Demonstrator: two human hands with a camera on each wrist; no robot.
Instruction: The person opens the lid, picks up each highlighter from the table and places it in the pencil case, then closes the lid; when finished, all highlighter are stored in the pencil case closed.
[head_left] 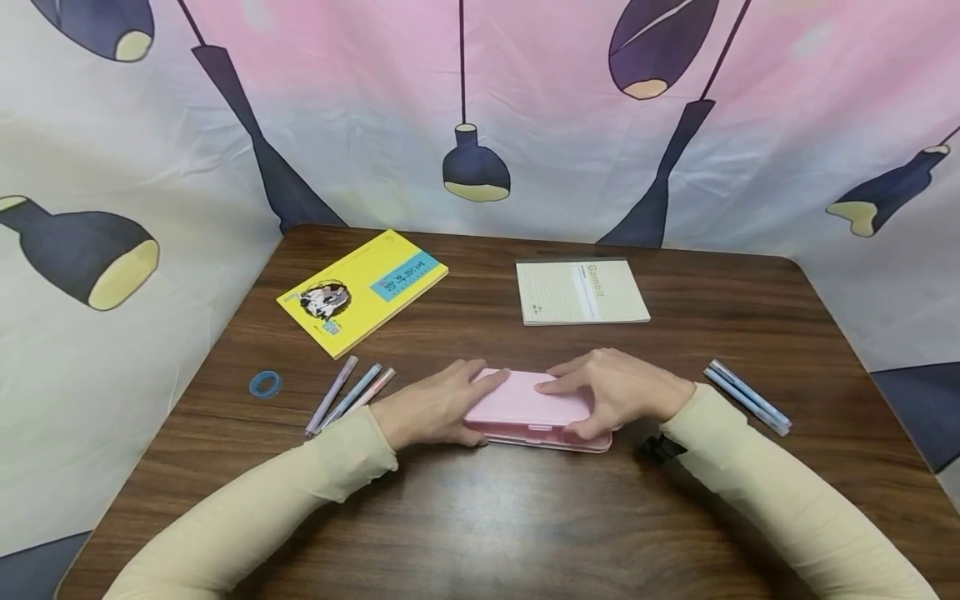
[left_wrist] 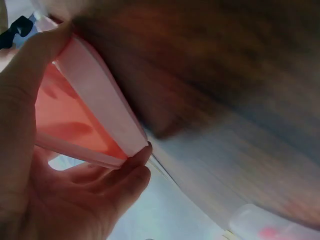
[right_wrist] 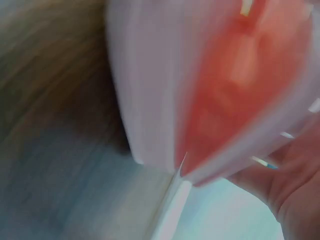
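Note:
A pink plastic pencil case (head_left: 528,398) lies near the middle of the table, its lid a little raised from the base along the front. My left hand (head_left: 442,406) holds its left end, thumb at the front edge and fingers at the back. On the right end, my right hand (head_left: 621,390) grips the case, with the thumb low at the front and fingers over the lid. Both wrist views show the gap between the lid and base; in the left one, the case's reddish inside (left_wrist: 75,112) is visible. Its contents cannot be made out.
Left of the case lie three pens (head_left: 352,392) and a blue ring-shaped roll (head_left: 265,384). Behind them is a yellow book (head_left: 360,287). A cream notebook (head_left: 581,292) lies at the back, and two blue pens (head_left: 747,397) lie at the right.

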